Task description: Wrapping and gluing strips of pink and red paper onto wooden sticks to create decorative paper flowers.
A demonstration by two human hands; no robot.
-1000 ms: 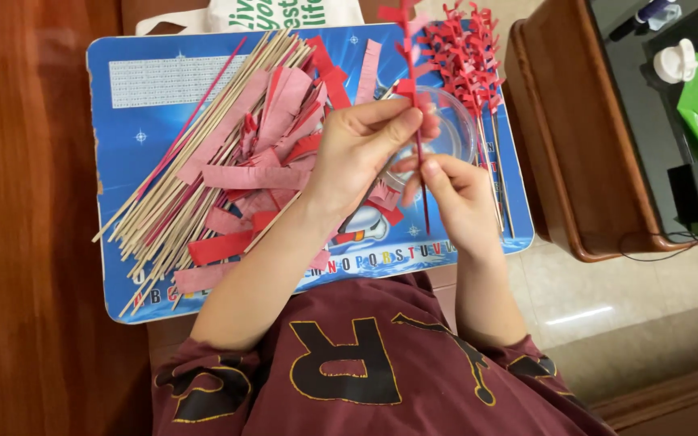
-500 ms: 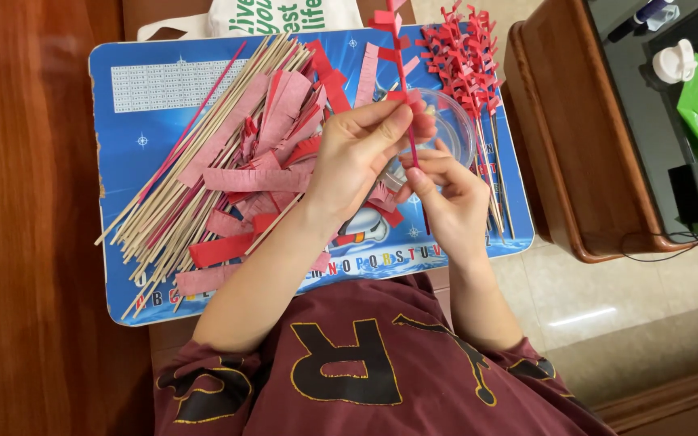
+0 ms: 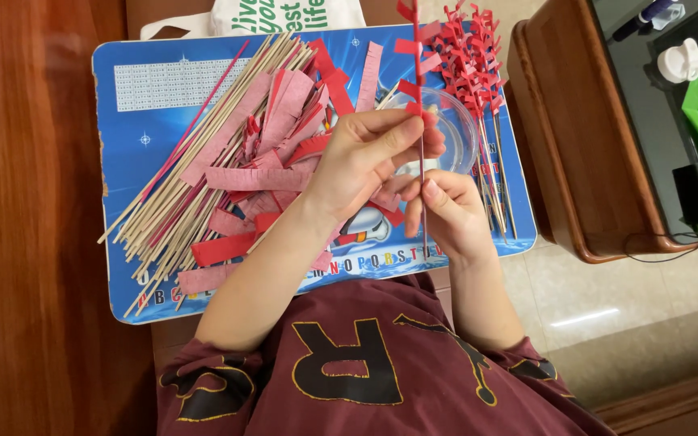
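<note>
Together both hands pinch a stick [image 3: 420,97] (red-fringed) over blue board [image 3: 131,129].

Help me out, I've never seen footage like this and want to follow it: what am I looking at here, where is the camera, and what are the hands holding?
The view comes from a camera worn on a person's head, looking down at their own two bare hands and lap. No machine is involved.

A blue tray lies in front of them. On it are a bundle of thin wooden sticks, a heap of fringed red and pink paper strips, a clear round dish and a row of finished sticks wrapped in red fringe.

The left hand pinches a thin stick partly wrapped in red paper. The right hand grips the same stick lower down, holding it upright above the tray.

Wooden furniture stands at both sides.
</note>
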